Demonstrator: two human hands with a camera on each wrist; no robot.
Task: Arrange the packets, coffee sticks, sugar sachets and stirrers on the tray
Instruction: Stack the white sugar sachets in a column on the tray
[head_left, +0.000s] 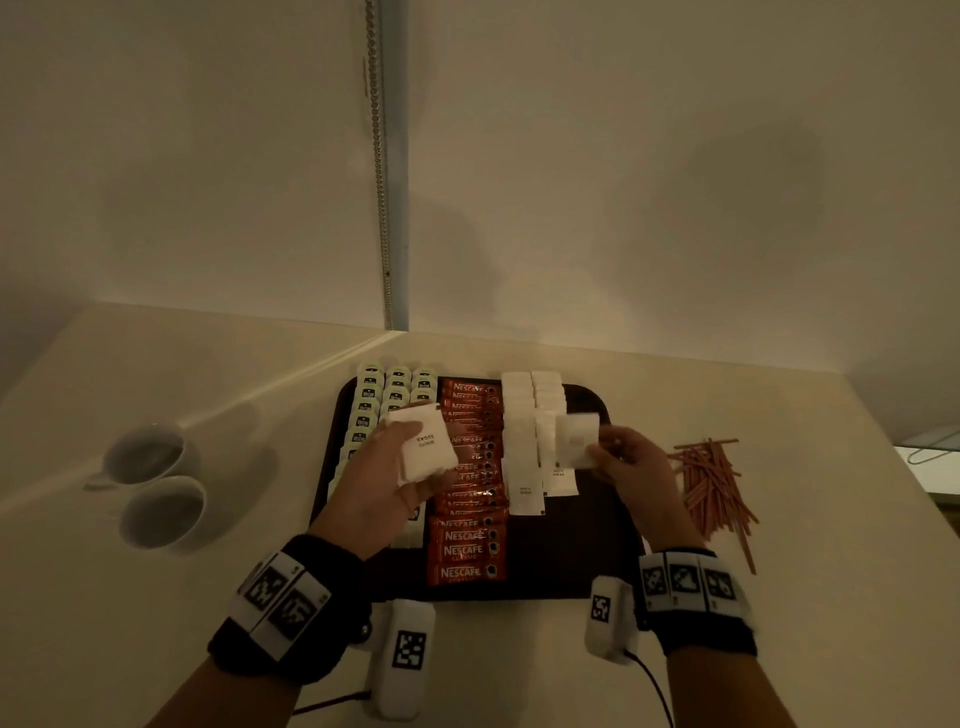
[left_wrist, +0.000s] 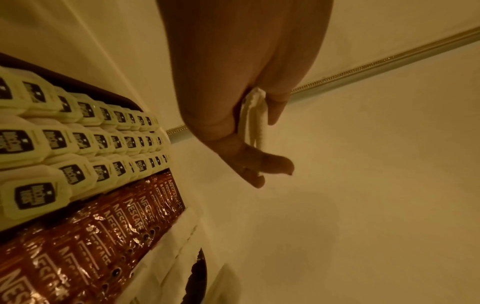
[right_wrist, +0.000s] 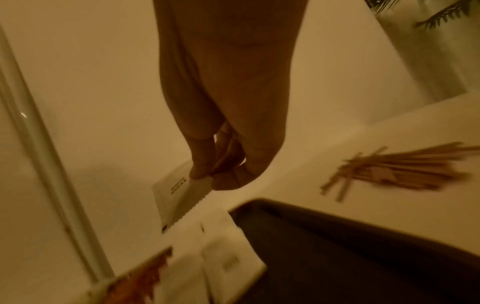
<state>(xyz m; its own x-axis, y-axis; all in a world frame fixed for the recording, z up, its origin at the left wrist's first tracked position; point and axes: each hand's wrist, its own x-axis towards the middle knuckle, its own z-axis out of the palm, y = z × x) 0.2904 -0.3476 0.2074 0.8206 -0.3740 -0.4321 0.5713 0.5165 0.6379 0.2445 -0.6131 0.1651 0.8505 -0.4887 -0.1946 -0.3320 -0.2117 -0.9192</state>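
A dark tray (head_left: 587, 551) holds three columns of pale green packets (head_left: 370, 395), a column of red coffee sticks (head_left: 470, 551) and two columns of white sugar sachets (head_left: 524, 452). My left hand (head_left: 387, 478) grips a small stack of sugar sachets (head_left: 423, 449) above the packets and coffee sticks; the stack (left_wrist: 253, 117) shows edge-on in the left wrist view. My right hand (head_left: 631, 467) pinches a single sugar sachet (head_left: 576, 439) by its corner above the right sachet column; the right wrist view shows this sachet (right_wrist: 179, 197). The brown stirrers (head_left: 714, 486) lie in a loose heap on the counter right of the tray.
Two white cups (head_left: 156, 483) sit on the counter left of the tray. The counter (head_left: 779, 649) ends at walls behind and to the left. The tray's right part (right_wrist: 363, 263) is bare and dark. A ribbed metal strip (head_left: 382, 208) runs up the wall corner.
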